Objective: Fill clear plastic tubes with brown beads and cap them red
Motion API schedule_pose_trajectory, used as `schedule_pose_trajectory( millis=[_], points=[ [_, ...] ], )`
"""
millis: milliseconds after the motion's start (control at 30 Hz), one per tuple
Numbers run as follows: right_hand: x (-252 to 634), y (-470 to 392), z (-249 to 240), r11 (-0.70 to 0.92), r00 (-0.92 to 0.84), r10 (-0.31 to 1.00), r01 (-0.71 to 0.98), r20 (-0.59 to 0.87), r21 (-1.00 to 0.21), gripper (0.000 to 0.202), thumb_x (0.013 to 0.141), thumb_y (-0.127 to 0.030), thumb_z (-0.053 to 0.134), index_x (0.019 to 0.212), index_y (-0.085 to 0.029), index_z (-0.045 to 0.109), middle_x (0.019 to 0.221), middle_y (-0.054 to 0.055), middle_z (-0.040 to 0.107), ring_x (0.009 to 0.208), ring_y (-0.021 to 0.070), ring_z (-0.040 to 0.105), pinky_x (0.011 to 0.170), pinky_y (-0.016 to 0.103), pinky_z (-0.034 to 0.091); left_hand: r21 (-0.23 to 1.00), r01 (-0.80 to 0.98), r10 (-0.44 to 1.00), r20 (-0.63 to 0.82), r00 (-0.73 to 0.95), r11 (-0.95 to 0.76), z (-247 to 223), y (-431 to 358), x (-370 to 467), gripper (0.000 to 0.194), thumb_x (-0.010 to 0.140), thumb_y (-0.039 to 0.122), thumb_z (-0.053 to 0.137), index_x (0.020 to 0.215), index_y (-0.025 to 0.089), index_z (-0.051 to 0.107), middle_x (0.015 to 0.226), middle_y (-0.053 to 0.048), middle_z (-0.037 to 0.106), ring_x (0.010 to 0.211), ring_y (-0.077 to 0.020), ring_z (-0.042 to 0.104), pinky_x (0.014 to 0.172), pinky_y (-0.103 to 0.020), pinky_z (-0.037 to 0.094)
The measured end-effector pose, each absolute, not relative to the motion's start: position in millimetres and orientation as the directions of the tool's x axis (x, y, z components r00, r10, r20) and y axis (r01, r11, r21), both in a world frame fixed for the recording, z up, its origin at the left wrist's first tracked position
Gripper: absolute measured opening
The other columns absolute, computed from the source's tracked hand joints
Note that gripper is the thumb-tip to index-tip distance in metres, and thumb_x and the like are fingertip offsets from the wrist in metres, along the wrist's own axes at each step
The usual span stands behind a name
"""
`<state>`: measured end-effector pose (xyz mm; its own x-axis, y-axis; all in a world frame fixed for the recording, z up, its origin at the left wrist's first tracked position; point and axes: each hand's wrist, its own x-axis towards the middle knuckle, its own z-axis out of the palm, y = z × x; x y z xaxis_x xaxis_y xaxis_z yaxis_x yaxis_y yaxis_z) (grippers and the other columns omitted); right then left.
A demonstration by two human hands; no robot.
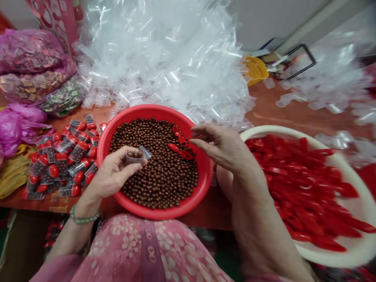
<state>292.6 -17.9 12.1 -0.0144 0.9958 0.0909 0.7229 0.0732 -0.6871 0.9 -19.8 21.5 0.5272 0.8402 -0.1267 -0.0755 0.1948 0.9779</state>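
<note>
My left hand is closed on a small clear plastic tube with brown balls in it, over the left part of a red basin. Brown balls fill most of the red basin. Two red plastic caps lie on the balls at the right side of the basin. Just right of these caps is my right hand, its thumb and fingers apart with nothing seen between them.
Right of the basin stands a white tub of red caps. Clear empty tubes are heaped behind. Filled red-capped tubes lie at left, near bags of small packets. A yellow basket sits farther back.
</note>
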Motion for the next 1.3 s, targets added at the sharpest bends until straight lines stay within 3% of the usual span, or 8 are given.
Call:
schedule_pose_trajectory(
  millis=[267, 400, 467, 567, 633, 733, 1033, 1300],
  points=[
    [256, -7, 1, 0.203, -0.207, 0.958, 0.978, -0.198, -0.041, 0.021, 0.09, -0.023, 0.048, 0.101, -0.014, 0.063, 0.096, 0.014, 0.07, 0.087, 0.0252, 0.065, 0.072, 0.033, 0.045, 0.963, -0.091, 0.819, -0.163, 0.55, 0.253, 19, -14, 15, 0.021, 0.08, 0.022, 0.068, 0.099, 0.014, 0.062, 0.089, -0.005, 0.072, 0.084, -0.0142, 0.068, 0.082, -0.028, 0.053],
    [247, -2, -2, 0.235, -0.216, 0.948, 0.971, -0.235, 0.054, 0.021, 0.09, -0.017, 0.042, 0.097, -0.014, 0.062, 0.093, 0.015, 0.07, 0.087, 0.0268, 0.066, 0.067, 0.033, 0.044, 0.941, -0.163, 0.839, -0.175, 0.515, 0.296, 14, -9, 11, 0.028, 0.075, 0.02, 0.072, 0.099, 0.013, 0.061, 0.087, -0.004, 0.071, 0.081, -0.014, 0.068, 0.083, -0.03, 0.053],
    [251, -2, -2, 0.227, -0.227, 0.956, 0.974, -0.186, -0.022, 0.021, 0.09, -0.018, 0.043, 0.095, -0.014, 0.062, 0.09, 0.015, 0.07, 0.086, 0.0271, 0.066, 0.068, 0.034, 0.045, 0.927, -0.187, 0.837, -0.191, 0.513, 0.326, 12, -9, 7, 0.032, 0.073, 0.018, 0.074, 0.101, 0.013, 0.06, 0.089, -0.004, 0.072, 0.084, -0.015, 0.069, 0.088, -0.033, 0.052],
    [255, -7, 1, 0.143, -0.174, 0.984, 0.885, -0.029, -0.443, 0.017, 0.087, -0.029, 0.055, 0.098, -0.018, 0.062, 0.081, 0.008, 0.068, 0.074, 0.0226, 0.065, 0.066, 0.034, 0.048, 0.903, -0.228, 0.822, -0.197, 0.535, 0.364, 9, -9, 2, 0.04, 0.07, 0.016, 0.076, 0.106, 0.014, 0.058, 0.094, -0.006, 0.073, 0.089, -0.0169, 0.07, 0.093, -0.035, 0.05],
    [252, -12, 5, 0.067, -0.055, 0.998, 0.642, 0.042, -0.763, 0.022, 0.08, -0.036, 0.066, 0.097, -0.022, 0.062, 0.076, 0.003, 0.066, 0.068, 0.019, 0.063, 0.064, 0.032, 0.05, 0.89, -0.245, 0.809, -0.197, 0.553, 0.384, 7, -10, 0, 0.045, 0.069, 0.016, 0.078, 0.109, 0.015, 0.057, 0.099, -0.008, 0.072, 0.094, -0.0182, 0.07, 0.095, -0.036, 0.05],
    [237, -23, 11, -0.038, 0.116, 0.993, 0.225, -0.012, -0.974, 0.027, 0.071, -0.038, 0.076, 0.089, -0.025, 0.06, 0.074, -0.001, 0.065, 0.063, 0.0159, 0.063, 0.061, 0.031, 0.054, 0.875, -0.249, 0.792, -0.214, 0.571, 0.416, 5, -11, -1, 0.048, 0.067, 0.016, 0.08, 0.11, 0.015, 0.057, 0.104, -0.009, 0.071, 0.097, -0.0194, 0.069, 0.093, -0.036, 0.05],
    [194, -38, 9, -0.211, 0.109, 0.965, -0.227, -0.24, -0.951, 0.035, 0.063, -0.039, 0.082, 0.076, -0.021, 0.055, 0.059, -0.004, 0.065, 0.047, 0.011, 0.062, 0.048, 0.023, 0.054, 0.845, -0.277, 0.809, -0.266, 0.525, 0.458, 4, -20, 14, 0.053, 0.058, 0.015, 0.085, 0.105, 0.014, 0.061, 0.099, -0.004, 0.07, 0.09, -0.0133, 0.066, 0.093, -0.031, 0.048],
    [181, -56, 5, 0.165, 0.252, 0.929, 0.372, 0.27, -0.913, 0.017, 0.077, -0.03, 0.075, 0.084, -0.025, 0.06, 0.076, 0.001, 0.066, 0.064, 0.0142, 0.061, 0.062, 0.031, 0.053, 0.824, -0.329, 0.847, -0.299, 0.438, 0.461, -3, -22, 17, 0.046, 0.058, 0.016, 0.086, 0.099, 0.014, 0.065, 0.096, -0.003, 0.069, 0.087, -0.0119, 0.064, 0.092, -0.03, 0.047]
  ],
)
